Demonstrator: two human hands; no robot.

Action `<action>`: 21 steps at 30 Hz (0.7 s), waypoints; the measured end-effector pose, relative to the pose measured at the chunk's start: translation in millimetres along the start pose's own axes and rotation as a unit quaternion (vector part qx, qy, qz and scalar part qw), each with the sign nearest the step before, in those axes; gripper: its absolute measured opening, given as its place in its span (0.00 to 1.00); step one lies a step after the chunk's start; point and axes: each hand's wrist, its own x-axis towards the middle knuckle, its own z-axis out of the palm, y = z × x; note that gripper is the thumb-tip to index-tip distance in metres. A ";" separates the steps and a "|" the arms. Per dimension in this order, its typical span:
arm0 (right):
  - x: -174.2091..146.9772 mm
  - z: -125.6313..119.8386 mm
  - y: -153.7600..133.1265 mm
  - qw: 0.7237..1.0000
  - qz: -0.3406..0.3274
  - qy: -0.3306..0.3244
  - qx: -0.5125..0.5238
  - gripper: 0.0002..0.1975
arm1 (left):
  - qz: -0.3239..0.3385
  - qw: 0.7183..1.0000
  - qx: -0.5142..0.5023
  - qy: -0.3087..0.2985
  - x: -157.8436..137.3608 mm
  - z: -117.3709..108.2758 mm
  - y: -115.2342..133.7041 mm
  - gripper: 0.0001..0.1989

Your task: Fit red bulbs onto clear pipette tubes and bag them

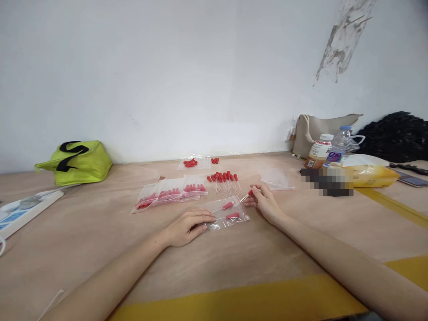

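A clear zip bag (220, 225) lies on the table with two red-bulbed droppers (232, 216) inside. My left hand (190, 226) grips its left end, fingers on top and thumb at the near side. Between the thumb and fingers of my right hand (264, 203) is another dropper, held by its red bulb (250, 193). Its clear tip points down-left at the bag's right edge, where a red line runs along the opening. Whether the tip is inside the bag I cannot tell. Just behind lies a bunch of loose droppers (223, 177) with red bulbs.
Filled zip bags (169, 192) overlap behind my left hand. Loose red bulbs (190, 163) lie near the wall, and flat clear bags (276, 178) behind my right hand. Bottles (319, 151) and a yellow packet (371, 174) stand right; a lime pouch (82, 162) and power strip (31, 214) left.
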 end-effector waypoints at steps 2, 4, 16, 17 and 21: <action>-1.0 -3.2 1.0 0.999 0.006 -0.030 -0.018 0.13 | -0.002 1.000 -0.008 0.006 -0.2 -0.1 0.4 0.16; -2.1 -8.4 1.2 0.996 -0.006 -0.068 -0.065 0.15 | -0.006 1.000 -0.007 0.015 -0.5 -0.3 0.3 0.15; -7.8 -13.1 2.7 0.950 -0.075 -0.228 -0.198 0.11 | -0.026 1.000 -0.010 -0.002 0.1 0.2 -2.2 0.16; -8.4 -11.5 1.9 0.944 -0.086 -0.239 -0.208 0.10 | -0.024 1.000 -0.011 -0.002 0.3 0.0 -2.2 0.16; -10.6 -2.3 -2.0 0.932 -0.106 -0.260 -0.229 0.09 | -0.021 1.000 -0.011 -0.006 0.7 -1.0 -2.2 0.17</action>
